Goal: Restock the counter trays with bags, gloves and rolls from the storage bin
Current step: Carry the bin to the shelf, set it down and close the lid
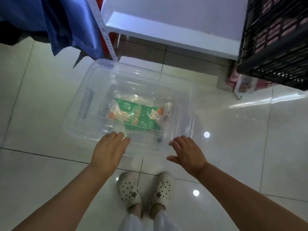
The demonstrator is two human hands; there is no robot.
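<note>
1. Lying inside a clear plastic storage bin (93,90) on the pale tiled floor (233,147), a green packet (140,117) carries orange and white printing; its lettering is too blurred to read.
2. A small roll (167,112) with a patterned label lies just beside the packet's right end, its label equally illegible.
3. The bin sits directly ahead of the person's white perforated clogs (129,189), with its near rim closest to the hands.
4. A white shelf (175,25) on a perforated metal upright (106,35) juts over the floor beyond the bin.
5. A black lattice crate (275,55) stands at the right, well apart from the bin, and blue fabric (66,24) hangs at the upper left.
6. Nothing lies between the hands and the bin.
7. Both bare arms reach forward and down, palms facing the floor.
8. The left hand (108,151) has its fingers close together, empty, tips at the bin's near rim.
9. The right hand (187,154) is spread loosely, thumb out to the side, holding nothing, just short of the rim.
</note>
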